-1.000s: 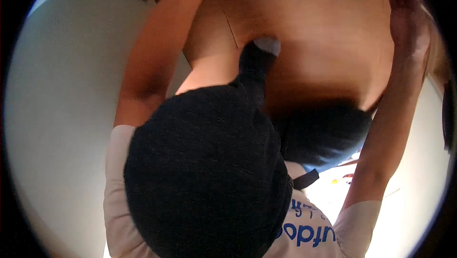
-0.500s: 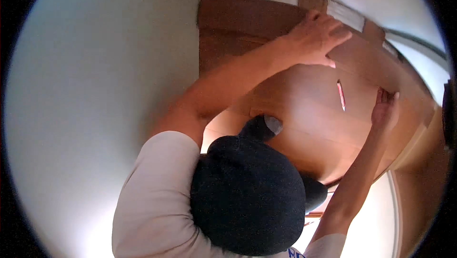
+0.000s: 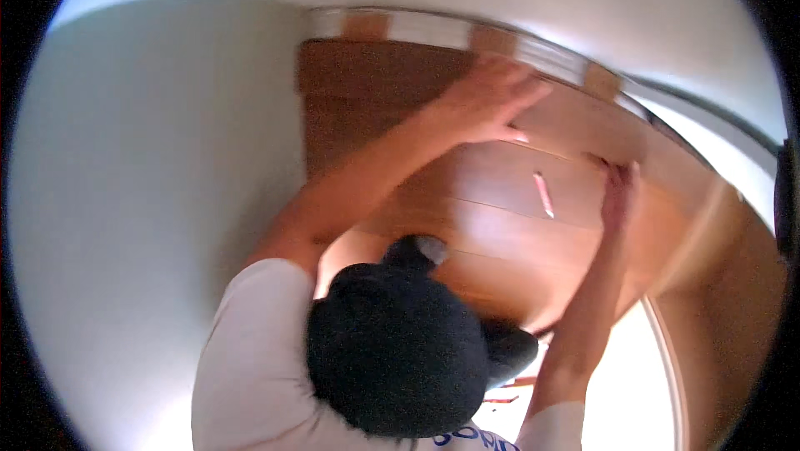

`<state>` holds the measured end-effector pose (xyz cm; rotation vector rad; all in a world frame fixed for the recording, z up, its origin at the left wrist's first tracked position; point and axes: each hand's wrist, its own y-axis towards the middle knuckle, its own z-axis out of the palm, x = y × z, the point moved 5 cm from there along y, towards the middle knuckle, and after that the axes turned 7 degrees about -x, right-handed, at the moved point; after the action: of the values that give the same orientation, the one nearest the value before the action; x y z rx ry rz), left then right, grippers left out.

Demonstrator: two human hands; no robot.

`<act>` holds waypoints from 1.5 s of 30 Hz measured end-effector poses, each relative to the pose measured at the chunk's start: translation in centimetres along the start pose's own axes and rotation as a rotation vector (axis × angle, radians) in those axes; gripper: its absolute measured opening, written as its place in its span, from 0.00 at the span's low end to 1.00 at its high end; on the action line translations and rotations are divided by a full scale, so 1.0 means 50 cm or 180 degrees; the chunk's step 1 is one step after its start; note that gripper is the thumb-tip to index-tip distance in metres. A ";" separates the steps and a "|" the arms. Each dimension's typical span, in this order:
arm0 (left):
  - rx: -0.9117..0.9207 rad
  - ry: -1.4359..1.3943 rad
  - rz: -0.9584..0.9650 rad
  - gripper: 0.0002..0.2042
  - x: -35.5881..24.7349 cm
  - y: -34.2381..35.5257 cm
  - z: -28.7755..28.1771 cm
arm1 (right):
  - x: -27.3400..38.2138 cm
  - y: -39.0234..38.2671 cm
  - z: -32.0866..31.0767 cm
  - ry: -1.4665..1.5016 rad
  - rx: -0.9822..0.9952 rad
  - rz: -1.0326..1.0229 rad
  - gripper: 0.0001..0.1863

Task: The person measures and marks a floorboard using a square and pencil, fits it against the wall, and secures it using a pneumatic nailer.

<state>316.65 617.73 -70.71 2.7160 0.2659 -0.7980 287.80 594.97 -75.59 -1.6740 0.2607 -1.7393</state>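
Left hand (image 3: 497, 101): fingers spread and released, over the wooden plank (image 3: 585, 122).
Right hand (image 3: 618, 189): near the plank's edge; too blurred to tell whether fingers grasp.
Plank: beneath the left hand, beside the white-and-brown strip (image 3: 429, 29).
Red stick (image 3: 543, 194): on the floorboards (image 3: 500, 230), near the right hand.

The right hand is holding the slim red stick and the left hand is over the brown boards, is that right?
Not quite. The slim red stick isn't in the right hand: the head view shows it lying on the brown boards, to that hand's left. The left hand is over the boards, as you said.
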 end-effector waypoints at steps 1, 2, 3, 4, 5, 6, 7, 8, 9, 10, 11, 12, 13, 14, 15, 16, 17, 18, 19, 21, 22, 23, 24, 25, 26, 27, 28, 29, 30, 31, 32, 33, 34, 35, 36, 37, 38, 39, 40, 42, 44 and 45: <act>-0.0011 -0.0006 0.0006 0.46 -0.017 0.016 -0.011 | 0.003 0.013 -0.037 -0.0180 -0.0529 0.0038 0.26; -0.0121 -0.0059 -0.0048 0.46 -0.003 0.001 -0.010 | -0.002 0.012 -0.016 -0.0611 -0.0313 0.0190 0.25; 0.0078 0.0061 -0.0197 0.46 0.003 -0.001 -0.012 | 0.006 0.000 0.023 -0.0522 -0.0296 0.0132 0.24; 0.0022 0.0138 -0.0172 0.46 0.001 -0.003 -0.016 | 0.013 -0.006 0.027 -0.0806 -0.0128 0.0194 0.23; 0.0108 0.0294 -0.0262 0.46 0.002 -0.011 -0.007 | 0.014 -0.013 0.033 -0.0828 -0.0425 0.0186 0.21; 0.0150 0.0320 -0.0284 0.46 0.003 -0.015 -0.007 | 0.014 -0.021 0.045 -0.0804 -0.0672 0.0198 0.20; 0.0270 0.0374 -0.0286 0.47 0.007 -0.014 0.002 | 0.022 -0.030 0.043 -0.1016 -0.0713 0.0243 0.20; 0.0250 0.0318 -0.0219 0.47 0.004 -0.010 0.007 | 0.023 -0.038 0.038 -0.1206 -0.0741 0.0308 0.20; 0.0267 0.0341 -0.0248 0.46 0.003 -0.009 0.006 | 0.015 -0.052 0.035 -0.1194 -0.0795 0.0286 0.20; 0.0284 0.0369 -0.0286 0.46 0.002 -0.009 0.006 | 0.012 -0.069 0.037 -0.1630 -0.0719 0.0022 0.21; 0.0274 0.0349 -0.0253 0.46 0.005 -0.012 0.001 | 0.004 -0.088 0.050 -0.2072 -0.0628 -0.0246 0.21; 0.0288 0.0247 -0.0286 0.46 0.004 -0.009 0.005 | -0.017 -0.109 0.052 -0.2244 -0.0456 -0.0586 0.17; 0.0322 0.0138 -0.0348 0.46 0.007 -0.017 0.017 | 0.005 -0.165 0.101 -0.3056 -0.0377 -0.0981 0.14; 0.0301 0.0107 -0.0290 0.46 -0.003 -0.007 0.013 | -0.030 -0.193 0.104 -0.3187 -0.0150 -0.1539 0.15; 0.0362 0.0187 -0.0372 0.46 -0.003 -0.009 0.015 | -0.036 -0.228 0.133 -0.3592 0.0167 -0.1510 0.19; 0.0412 0.0282 -0.0443 0.46 -0.005 -0.007 0.011 | -0.032 -0.258 0.159 -0.3653 0.0303 -0.2071 0.22; 0.0389 0.0330 -0.0443 0.46 -0.009 -0.007 0.008 | -0.039 -0.280 0.179 -0.3707 0.0277 -0.2124 0.20; 0.0362 0.0266 -0.0401 0.46 -0.013 -0.002 0.021 | -0.051 -0.284 0.175 -0.3765 0.0214 -0.2134 0.20; 0.0398 0.0268 -0.0417 0.47 -0.015 0.000 0.018 | -0.063 -0.288 0.181 -0.3869 0.0374 -0.2241 0.18; 0.0482 0.0345 -0.0433 0.48 -0.005 -0.005 0.017 | -0.085 -0.292 0.186 -0.3956 0.0513 -0.2363 0.17; 0.0473 0.0350 -0.0408 0.48 -0.007 -0.003 0.018 | -0.097 -0.290 0.181 -0.4005 0.0527 -0.2325 0.16; 0.0446 0.0353 -0.0370 0.47 -0.012 -0.002 0.016 | -0.102 -0.288 0.175 -0.4046 0.0548 -0.2269 0.16; 0.0417 0.0358 -0.0334 0.46 -0.015 0.000 0.016 | -0.100 -0.285 0.166 -0.4034 0.0531 -0.2270 0.16; 0.0421 0.0364 -0.0318 0.46 -0.016 0.001 0.021 | -0.091 -0.284 0.159 -0.3925 0.0476 -0.2380 0.16; 0.0400 0.0426 -0.0283 0.46 -0.014 -0.001 0.021 | -0.084 -0.284 0.158 -0.3800 0.0431 -0.2490 0.16; 0.0377 0.0488 -0.0251 0.46 -0.013 -0.003 0.020 | -0.077 -0.287 0.151 -0.3774 0.0430 -0.2496 0.16; 0.0380 0.0512 -0.0248 0.46 -0.013 -0.004 0.018 | -0.066 -0.292 0.137 -0.3443 0.0443 -0.2360 0.19; 0.0395 0.0493 -0.0299 0.46 -0.012 -0.006 0.012 | -0.055 -0.292 0.123 -0.3107 0.0469 -0.2228 0.22; 0.0415 0.0474 -0.0360 0.45 -0.011 -0.008 0.006 | -0.051 -0.288 0.106 -0.3079 0.0497 -0.2235 0.22; 0.0414 0.0511 -0.0383 0.45 -0.012 -0.007 0.001 | -0.056 -0.278 0.079 -0.2936 0.0502 -0.2065 0.24; 0.0567 0.0527 -0.0561 0.46 -0.012 -0.007 0.011 | -0.061 -0.272 0.047 -0.2813 0.0500 -0.1875 0.26; 0.0744 0.0573 -0.0751 0.48 -0.012 -0.010 0.015 | -0.062 -0.263 0.009 -0.2786 0.0250 -0.1609 0.26; 0.0773 0.0645 -0.0790 0.48 -0.014 -0.007 0.011 | -0.061 -0.253 -0.022 -0.2738 0.0018 -0.1348 0.26; 0.0798 0.0573 -0.0715 0.47 -0.021 0.004 0.008 | -0.046 -0.249 -0.040 -0.2551 -0.0192 -0.1477 0.24; 0.0801 0.0469 -0.0634 0.47 -0.033 0.014 0.010 | -0.031 -0.242 -0.059 -0.2393 -0.0417 -0.1613 0.23; 0.0877 0.0600 -0.0761 0.45 -0.047 0.022 0.005 | -0.032 -0.234 -0.071 -0.2218 -0.0351 -0.1738 0.21; 0.0862 0.0596 -0.0769 0.45 -0.061 0.035 0.015 | -0.033 -0.227 -0.093 -0.2084 -0.0321 -0.1869 0.19; 0.0727 0.0641 -0.0436 0.45 -0.080 0.051 0.023 | -0.031 -0.215 -0.095 -0.2025 -0.0126 -0.2106 0.16; 0.0592 0.0680 -0.0098 0.45 -0.105 0.071 0.034 | -0.034 -0.208 -0.093 -0.2031 -0.0110 -0.2111 0.16; 0.0741 0.0820 -0.0028 0.44 -0.157 0.127 0.086 | -0.038 -0.198 -0.094 -0.1777 -0.0132 -0.1913 0.14; 0.0550 0.0521 0.0227 0.44 -0.186 0.171 0.135 | -0.052 -0.186 -0.076 -0.1609 -0.0048 -0.1728 0.18; 0.0553 0.0517 0.0214 0.44 -0.188 0.186 0.156 | -0.048 -0.183 -0.064 -0.1345 -0.0037 -0.1592 0.21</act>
<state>307.38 605.56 -69.65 2.9407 0.1447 -0.6084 281.51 602.13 -72.59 -2.1941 -0.3725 -1.6552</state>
